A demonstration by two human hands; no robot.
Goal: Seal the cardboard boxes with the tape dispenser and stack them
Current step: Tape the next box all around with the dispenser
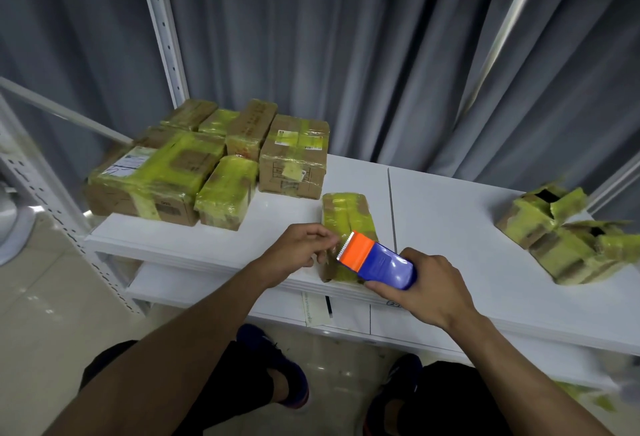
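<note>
White desk (450, 214) carries sealed boxes (173, 172) rear left, open boxes (568, 241) right, and one small box (343, 210) at the front edge. Your right hand (429, 290) grips the tape dispenser (381, 262) over that box; your left hand (298, 248) pinches the tape end (337, 245) at the blade. Judged step: sealing this box; next, anchor that end flat on it.

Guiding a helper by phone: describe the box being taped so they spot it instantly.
On the white table, near its front edge, one narrow cardboard box lies alone between the sealed pile and the torn-open boxes. Only it sits under the blue-and-orange tape dispenser the right hand holds.
</note>
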